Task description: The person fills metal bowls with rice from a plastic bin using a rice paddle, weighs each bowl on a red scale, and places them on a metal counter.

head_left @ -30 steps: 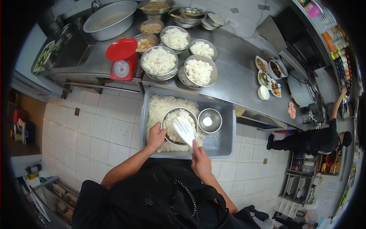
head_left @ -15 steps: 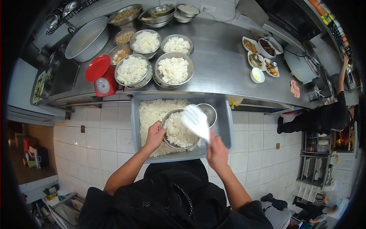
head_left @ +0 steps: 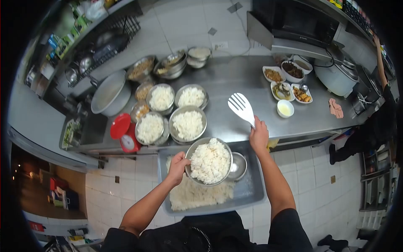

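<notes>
My left hand (head_left: 178, 169) is closed on the rim of a steel bowl (head_left: 226, 178) heaped with white rice (head_left: 210, 161). The bowl is held above a grey tub (head_left: 252, 192), which has a bed of rice (head_left: 201, 196) over its left and middle part. An empty-looking small steel bowl (head_left: 238, 166) sits in the tub's right side, partly behind the held bowl. My right hand (head_left: 259, 136) grips the handle of a white slotted rice paddle (head_left: 242, 108), raised over the counter's front edge with its slots pointing away from me.
Several steel bowls of rice (head_left: 187, 124) stand on the steel counter (head_left: 228, 80), beside a red kitchen scale (head_left: 129, 143). Small dishes of food (head_left: 280, 90) and a rice cooker (head_left: 338, 80) are at the right. Another person (head_left: 369, 126) stands at the far right.
My left hand has lifted the rice bowl away from me. My right hand has moved the paddle out of the bowl, up and right, over the counter. The view has tilted up.
</notes>
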The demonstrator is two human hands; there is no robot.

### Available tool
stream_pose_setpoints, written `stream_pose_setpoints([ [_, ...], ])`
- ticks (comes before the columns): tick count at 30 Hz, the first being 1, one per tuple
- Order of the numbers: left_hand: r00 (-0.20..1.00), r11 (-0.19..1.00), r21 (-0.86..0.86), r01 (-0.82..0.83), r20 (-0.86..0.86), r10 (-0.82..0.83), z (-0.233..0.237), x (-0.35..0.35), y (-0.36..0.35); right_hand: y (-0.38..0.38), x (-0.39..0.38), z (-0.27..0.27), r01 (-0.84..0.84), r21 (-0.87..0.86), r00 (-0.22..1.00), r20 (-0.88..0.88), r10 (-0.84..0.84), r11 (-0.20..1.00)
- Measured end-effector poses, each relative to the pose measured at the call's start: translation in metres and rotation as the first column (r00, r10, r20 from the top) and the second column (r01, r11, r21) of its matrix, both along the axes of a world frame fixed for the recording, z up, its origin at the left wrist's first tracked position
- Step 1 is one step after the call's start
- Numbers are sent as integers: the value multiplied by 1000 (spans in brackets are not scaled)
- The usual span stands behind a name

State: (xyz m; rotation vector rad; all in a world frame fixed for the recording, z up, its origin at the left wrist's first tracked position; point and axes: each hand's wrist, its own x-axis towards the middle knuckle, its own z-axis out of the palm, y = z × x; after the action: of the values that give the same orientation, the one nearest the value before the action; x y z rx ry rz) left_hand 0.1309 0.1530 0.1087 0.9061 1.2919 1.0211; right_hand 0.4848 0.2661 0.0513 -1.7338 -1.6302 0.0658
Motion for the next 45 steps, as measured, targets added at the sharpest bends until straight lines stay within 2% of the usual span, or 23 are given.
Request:
stream_pose_setpoints([
  [5,990,997,61,-44,139,35,39,38,122,48,-8,-48,259,-153,958,163,-234,954],
  [10,981,980,146,-139,-118,156,61,44,268,52,-7,-44,240,-228,966,156,-208,944],
  [15,970,989,61,-134,-196,143,-17,1,449,60,-5,-55,246,-250,963,174,-207,936],
  [17,917,962,46,-269,-295,270,-21,11,473,62,-6,-57,240,-195,965,154,-212,951],
  [20,896,918,-6,-396,-224,384,-71,-8,526,64,-6,-58,231,-231,967,160,-198,945],
  [22,885,918,-6,-396,-270,380,-74,-8,532,66,-6,-59,224,-225,968,164,-189,948],
  [25,799,901,75,-427,-434,415,-26,7,496,64,-6,-58,215,-216,971,150,-185,952],
  [26,592,938,158,-308,-740,318,-16,1,497,63,-7,-57,214,-215,973,138,-187,953],
  [27,275,970,181,-164,-936,222,-6,-4,493,63,-8,-57,202,-216,976,130,-177,955],
  [29,211,967,254,1,-945,248,23,6,472,62,-7,-57,221,-219,971,139,-194,950],
  [31,540,804,554,217,-754,374,35,34,418,59,-7,-59,210,-217,975,124,-187,953],
  [32,627,771,564,297,-724,288,53,64,365,56,-7,-59,219,-197,971,137,-195,956],
  [33,770,854,456,251,-628,109,74,98,289,58,-7,-58,230,-168,967,151,-205,959],
  [34,750,911,335,242,-660,43,62,122,225,57,-7,-57,230,-161,968,136,-209,960],
  [35,833,807,539,241,-542,114,19,139,160,55,-10,-55,222,-140,970,128,-205,965],
  [36,644,787,298,540,-749,-158,5,143,97,52,-9,-52,196,-155,979,82,-185,968],
  [37,760,767,352,536,-597,-256,-19,158,54,50,-5,-51,171,-165,985,49,-165,971],
  [38,638,793,87,603,-650,-413,-42,161,26,43,-2,-59,104,-109,994,-33,-108,989],
  [40,659,807,393,440,-752,8,-174,149,-5,10,3,-60,-48,-47,960,-277,34,998],
  [41,463,852,135,505,-876,-135,-185,143,-7,-15,7,-64,-105,-54,928,-364,78,993],
  [42,423,887,58,458,-892,-160,-241,138,-9,-53,3,-53,-67,-79,955,-295,41,995],
  [43,411,903,-25,430,-885,-220,-245,139,-13,-88,3,-56,-115,-87,900,-430,66,990],
  [45,410,842,-93,531,-842,-351,-259,139,-16,-176,-5,-45,-124,-240,870,-493,-11,963],
])
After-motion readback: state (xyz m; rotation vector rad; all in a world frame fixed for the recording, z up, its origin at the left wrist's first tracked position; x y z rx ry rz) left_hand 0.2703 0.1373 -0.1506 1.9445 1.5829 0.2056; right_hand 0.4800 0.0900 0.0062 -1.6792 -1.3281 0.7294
